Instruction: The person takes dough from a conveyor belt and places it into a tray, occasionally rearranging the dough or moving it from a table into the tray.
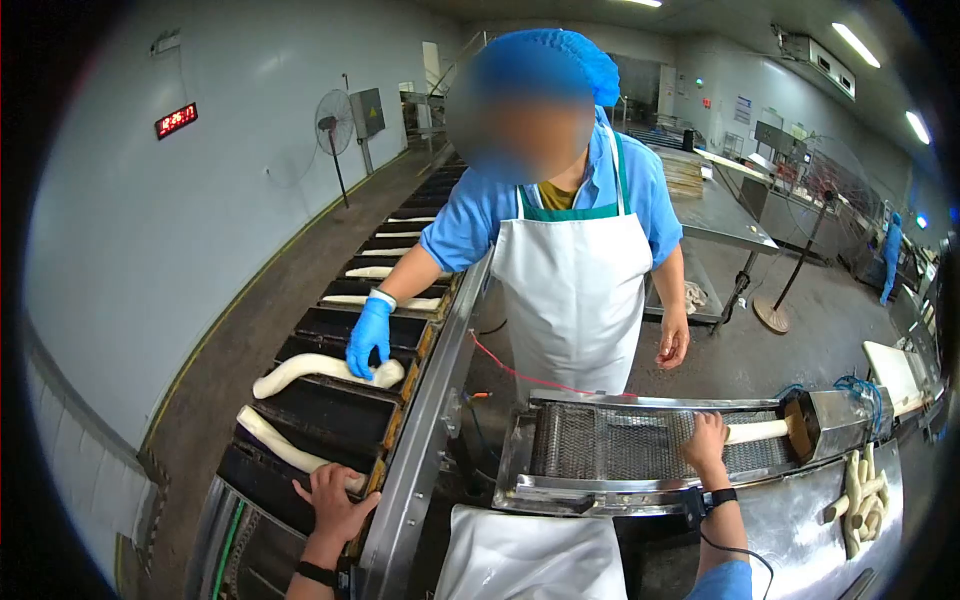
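Observation:
A pale dough rope (277, 441) lies slantwise in a black tray on the long conveyor at my left. My left hand (336, 503) rests over its near end with the fingers spread, touching it. On the mesh belt to my right, a second dough rope (757, 431) comes out of a metal machine outlet (845, 418). My right hand (706, 440) is closed around that rope's free end, and the fingertips are partly hidden. Farther up the trays, a curved dough rope (310, 364) lies under a co-worker's blue-gloved hand (370, 338).
A co-worker in a white apron (575, 290) stands across from me, behind the mesh belt (625, 440). Several dough pieces (860, 503) are heaped on the steel table at the right. A metal rail (415, 455) edges the tray conveyor. More dough-filled trays run into the distance.

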`<state>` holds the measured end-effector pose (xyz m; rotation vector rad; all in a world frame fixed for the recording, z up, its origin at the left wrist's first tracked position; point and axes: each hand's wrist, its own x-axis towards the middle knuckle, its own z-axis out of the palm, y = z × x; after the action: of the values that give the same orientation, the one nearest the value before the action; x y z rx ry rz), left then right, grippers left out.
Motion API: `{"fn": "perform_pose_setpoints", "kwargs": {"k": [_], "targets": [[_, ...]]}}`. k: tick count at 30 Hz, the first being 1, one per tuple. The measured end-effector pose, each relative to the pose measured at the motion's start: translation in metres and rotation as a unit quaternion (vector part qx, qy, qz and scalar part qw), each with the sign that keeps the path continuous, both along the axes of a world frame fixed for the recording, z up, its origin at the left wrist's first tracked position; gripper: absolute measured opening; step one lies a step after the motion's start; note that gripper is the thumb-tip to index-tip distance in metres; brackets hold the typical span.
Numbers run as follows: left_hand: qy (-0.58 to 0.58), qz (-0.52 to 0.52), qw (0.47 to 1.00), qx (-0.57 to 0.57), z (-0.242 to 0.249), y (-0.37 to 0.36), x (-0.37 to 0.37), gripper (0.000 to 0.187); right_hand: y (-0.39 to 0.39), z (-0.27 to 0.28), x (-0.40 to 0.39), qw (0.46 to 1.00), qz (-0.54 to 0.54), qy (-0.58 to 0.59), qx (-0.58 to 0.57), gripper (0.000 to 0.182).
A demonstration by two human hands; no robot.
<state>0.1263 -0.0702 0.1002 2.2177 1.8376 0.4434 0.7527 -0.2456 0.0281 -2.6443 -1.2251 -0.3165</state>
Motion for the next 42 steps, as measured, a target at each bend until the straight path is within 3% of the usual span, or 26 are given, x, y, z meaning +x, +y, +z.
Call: {"fn": "perform_pose_setpoints", "kwargs": {"k": [2,5,9,11,15,18,20,22,23,24,26,28,31,34,36,37,38,40,42], "targets": [[0.000,-0.005,1.000,0.024,-0.007,0.005,-0.001,0.055,-0.027,-0.045,0.046,0.995,-0.010,-0.039,-0.092,0.056],[0.004,-0.017,1.000,0.024,-0.006,0.010,0.001,0.058,-0.048,0.006,0.012,0.993,0.019,-0.027,-0.118,0.057],[0.003,-0.017,0.999,0.029,-0.004,0.010,0.003,0.065,-0.047,0.011,0.018,0.991,0.050,-0.022,-0.119,0.057],[0.012,-0.026,0.998,0.048,-0.006,0.012,0.002,0.069,-0.043,0.020,0.016,0.986,-0.014,-0.016,-0.168,0.047],[0.001,-0.029,0.999,0.046,0.000,0.013,0.003,0.061,-0.042,0.024,0.017,0.974,0.011,-0.066,-0.217,0.032],[0.001,-0.029,0.999,0.041,0.004,0.012,0.006,0.059,-0.044,0.018,0.001,0.975,-0.024,-0.064,-0.213,0.018],[-0.001,-0.025,0.999,0.040,0.006,0.012,0.008,0.057,-0.044,0.022,-0.005,0.977,0.003,-0.074,-0.200,0.020],[0.003,-0.024,0.999,0.040,0.010,0.013,0.010,0.056,-0.029,0.048,-0.017,0.984,0.071,0.061,-0.150,0.025],[-0.002,-0.027,0.999,0.047,0.009,0.014,0.010,0.057,-0.024,0.074,-0.031,0.983,0.135,0.113,-0.056,0.033],[-0.002,-0.025,0.999,0.046,0.008,0.015,0.011,0.057,-0.016,0.094,-0.041,0.959,0.138,0.246,0.037,0.035],[-0.002,-0.032,0.998,0.050,0.008,0.016,0.013,0.060,0.002,0.156,-0.081,0.913,0.175,0.344,0.134,0.031],[-0.003,-0.032,0.999,0.043,0.005,0.017,0.012,0.061,0.009,0.229,-0.154,0.796,0.168,0.505,0.288,0.036],[-0.014,-0.036,0.998,0.051,0.004,0.018,0.010,0.062,0.024,0.273,-0.206,0.661,0.266,0.582,0.391,0.051],[-0.020,-0.030,0.999,0.029,-0.002,0.019,0.000,0.066,0.041,0.304,-0.277,0.576,0.339,0.636,0.386,0.055],[-0.295,0.068,0.947,0.110,-0.037,0.037,-0.023,0.064,0.056,0.295,-0.318,0.543,0.415,0.670,0.291,0.064],[-0.294,0.074,0.946,0.112,-0.035,0.035,-0.037,0.064,0.064,0.287,-0.335,0.510,0.460,0.697,0.206,0.067],[-0.468,0.102,0.869,0.121,-0.027,0.033,-0.052,0.068,0.071,0.278,-0.350,0.472,0.499,0.716,0.120,0.071],[-0.757,0.145,0.625,0.124,-0.006,0.022,-0.080,0.077,0.072,0.260,-0.380,0.338,0.528,0.778,0.033,0.075],[-0.751,0.222,0.617,0.077,0.010,0.003,-0.100,0.081,0.074,0.240,-0.388,0.330,0.559,0.760,-0.018,0.074]]}}
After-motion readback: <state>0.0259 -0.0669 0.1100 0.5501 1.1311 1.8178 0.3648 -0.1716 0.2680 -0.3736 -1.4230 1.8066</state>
